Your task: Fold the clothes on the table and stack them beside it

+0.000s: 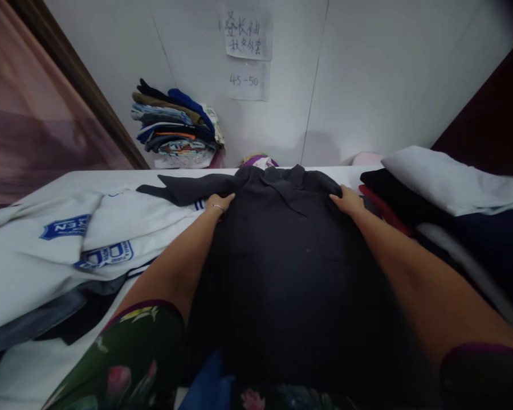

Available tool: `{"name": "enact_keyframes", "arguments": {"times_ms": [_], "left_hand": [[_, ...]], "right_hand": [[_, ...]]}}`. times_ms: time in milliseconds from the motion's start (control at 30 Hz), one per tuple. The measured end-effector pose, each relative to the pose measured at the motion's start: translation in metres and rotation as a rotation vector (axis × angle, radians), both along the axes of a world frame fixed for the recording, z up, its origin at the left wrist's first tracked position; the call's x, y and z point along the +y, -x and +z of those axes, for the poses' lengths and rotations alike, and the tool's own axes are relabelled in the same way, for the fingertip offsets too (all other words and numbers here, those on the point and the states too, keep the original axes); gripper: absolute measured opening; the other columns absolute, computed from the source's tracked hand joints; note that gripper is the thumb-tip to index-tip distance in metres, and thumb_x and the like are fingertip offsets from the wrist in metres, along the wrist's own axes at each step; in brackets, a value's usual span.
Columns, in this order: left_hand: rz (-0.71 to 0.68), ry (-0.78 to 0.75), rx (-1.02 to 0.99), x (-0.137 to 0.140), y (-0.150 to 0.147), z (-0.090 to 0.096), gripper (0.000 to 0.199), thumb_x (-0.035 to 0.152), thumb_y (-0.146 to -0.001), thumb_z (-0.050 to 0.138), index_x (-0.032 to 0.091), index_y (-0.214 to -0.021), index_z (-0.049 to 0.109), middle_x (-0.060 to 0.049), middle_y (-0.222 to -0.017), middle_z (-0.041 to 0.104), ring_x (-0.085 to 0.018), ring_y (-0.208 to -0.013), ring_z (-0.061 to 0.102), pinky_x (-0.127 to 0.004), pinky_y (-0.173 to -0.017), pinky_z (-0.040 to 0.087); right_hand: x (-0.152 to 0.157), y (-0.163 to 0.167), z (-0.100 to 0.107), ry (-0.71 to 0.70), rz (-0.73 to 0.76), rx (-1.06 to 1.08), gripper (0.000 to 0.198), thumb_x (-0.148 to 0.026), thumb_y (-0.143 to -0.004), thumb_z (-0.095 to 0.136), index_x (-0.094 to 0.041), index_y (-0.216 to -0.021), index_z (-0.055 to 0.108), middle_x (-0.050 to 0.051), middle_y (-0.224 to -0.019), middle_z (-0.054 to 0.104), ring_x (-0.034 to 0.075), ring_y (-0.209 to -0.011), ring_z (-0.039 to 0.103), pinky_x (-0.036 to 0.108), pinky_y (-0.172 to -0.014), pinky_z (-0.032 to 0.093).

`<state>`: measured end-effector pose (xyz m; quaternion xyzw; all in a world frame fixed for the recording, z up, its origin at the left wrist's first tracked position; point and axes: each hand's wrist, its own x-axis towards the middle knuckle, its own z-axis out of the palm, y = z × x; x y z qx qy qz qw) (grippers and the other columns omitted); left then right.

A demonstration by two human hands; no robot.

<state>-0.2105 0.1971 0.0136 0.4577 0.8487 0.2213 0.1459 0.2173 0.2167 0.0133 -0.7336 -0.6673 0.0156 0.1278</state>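
A dark grey long-sleeved coat (pixel 282 245) lies spread before me, its collar at the far side and its body running down toward my lap. One sleeve sticks out to the left over a white garment. My left hand (pixel 222 202), with a thin bracelet at the wrist, pinches the coat's edge below the left shoulder. On the other side, my right hand (pixel 347 200) grips the edge near the right shoulder. Fingertips of both hands are partly hidden by the cloth.
White garments with blue badges (pixel 66 226) cover the table's left side. A pile of clothes (pixel 448 182) lies on the right. Behind the table rises a stack of folded clothes (pixel 177 122). Handwritten paper signs (pixel 248 34) hang on the wall, and a pink curtain (pixel 38 102) hangs left.
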Motion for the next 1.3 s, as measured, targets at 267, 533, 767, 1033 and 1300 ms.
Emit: {"name": "enact_keyframes", "arguments": {"times_ms": [267,533,767,1033,1300], "left_hand": [[-0.61,-0.005,0.472,-0.126,-0.035,-0.013,0.073,0.061,-0.087,0.04,0.014,-0.143,0.038,-0.013,-0.156,0.02,-0.032,-0.142,0.019,-0.052,-0.113,0.017],[-0.65,0.167,0.376,-0.17,-0.035,-0.024,0.071,0.061,-0.091,0.027,0.016,-0.144,0.037,-0.012,-0.154,0.026,-0.028,-0.143,0.019,-0.05,-0.113,0.016],[-0.761,0.069,0.442,-0.218,-0.058,-0.03,0.072,0.064,-0.088,0.031,0.021,-0.146,0.034,-0.009,-0.154,0.028,-0.029,-0.143,0.018,-0.056,-0.113,0.013],[-0.753,0.076,0.426,-0.223,-0.06,-0.031,0.072,0.063,-0.089,0.031,0.02,-0.147,0.031,-0.01,-0.154,0.028,-0.028,-0.143,0.019,-0.054,-0.114,0.012],[-0.758,0.061,0.429,-0.223,-0.06,-0.033,0.073,0.064,-0.089,0.031,0.019,-0.147,0.032,-0.011,-0.154,0.027,-0.029,-0.143,0.02,-0.055,-0.113,0.012]], "right_hand": [[-0.143,0.023,-0.024,-0.022,0.769,-0.031,0.056,-0.052,-0.09,0.041,-0.019,-0.135,0.05,0.012,-0.148,0.038,0.027,-0.14,0.028,0.048,-0.11,0.029],[-0.213,-0.003,-0.043,0.066,0.479,-0.148,0.061,-0.056,-0.093,0.032,-0.018,-0.138,0.047,0.015,-0.147,0.04,0.031,-0.139,0.029,0.055,-0.111,0.022],[-0.234,-0.016,-0.047,0.003,0.47,-0.117,0.059,-0.053,-0.094,0.031,-0.02,-0.14,0.045,0.011,-0.148,0.04,0.026,-0.139,0.03,0.047,-0.112,0.023],[-0.229,-0.017,-0.049,0.026,0.499,-0.01,0.057,-0.052,-0.092,0.036,-0.02,-0.138,0.047,0.011,-0.145,0.043,0.026,-0.138,0.032,0.049,-0.112,0.023],[-0.228,-0.068,-0.048,-0.17,0.102,-0.023,0.056,-0.042,-0.087,0.043,-0.016,-0.136,0.048,0.015,-0.144,0.043,0.032,-0.137,0.032,0.054,-0.106,0.031]]}}
